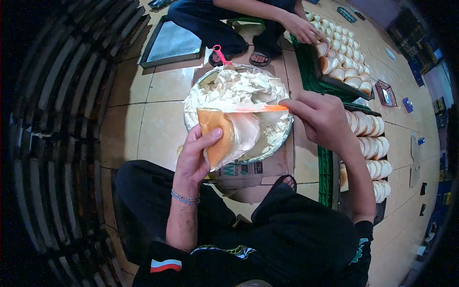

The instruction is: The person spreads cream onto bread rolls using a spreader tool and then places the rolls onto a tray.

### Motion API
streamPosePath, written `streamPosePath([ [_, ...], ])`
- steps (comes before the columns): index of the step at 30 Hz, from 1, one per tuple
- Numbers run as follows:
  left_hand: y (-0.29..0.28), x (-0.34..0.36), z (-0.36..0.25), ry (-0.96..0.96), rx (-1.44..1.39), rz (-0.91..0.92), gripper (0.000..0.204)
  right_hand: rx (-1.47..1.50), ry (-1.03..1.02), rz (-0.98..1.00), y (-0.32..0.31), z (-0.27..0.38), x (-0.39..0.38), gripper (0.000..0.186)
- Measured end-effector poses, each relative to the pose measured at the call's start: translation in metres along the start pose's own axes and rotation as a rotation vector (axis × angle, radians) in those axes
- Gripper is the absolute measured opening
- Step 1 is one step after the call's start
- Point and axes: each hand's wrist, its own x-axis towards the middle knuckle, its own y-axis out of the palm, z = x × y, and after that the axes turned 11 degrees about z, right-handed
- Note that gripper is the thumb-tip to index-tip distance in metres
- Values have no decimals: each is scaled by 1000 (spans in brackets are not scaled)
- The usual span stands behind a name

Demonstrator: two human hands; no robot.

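Note:
My left hand (195,150) grips a soft brown bread bun (217,138), its thumb on the crust. The cut side of the bun faces right and carries a thick coat of pale cream. With my right hand (322,117) I pinch the orange handle of a spreading knife (267,108), whose pale blade lies across the top edge of the bun. Right behind them stands a big round basin (290,126) heaped with whipped cream (241,86). A pink-handled utensil (217,49) sticks up at its far rim.
Cream-filled buns fill a tray (340,191) at right and another tray (320,71) farther back, both by green crates (326,174). Another person's hand (301,28) touches the far buns. A metal tray (172,45) lies far left; dark stacked trays (62,110) line the left.

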Motion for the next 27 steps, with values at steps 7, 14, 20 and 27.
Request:
streamPosePath([
  [7,-13,1,-1,62,-38,-104,38,-56,-34,9,19,20,-9,42],
  [14,-14,5,0,193,-215,-281,34,-63,14,-5,50,56,-17,51],
  [20,-8,1,3,375,-188,-216,36,71,-38,-46,84,85,-24,48],
  [27,-21,4,1,184,-430,-165,37,472,229,-277,82,58,-14,23],
])
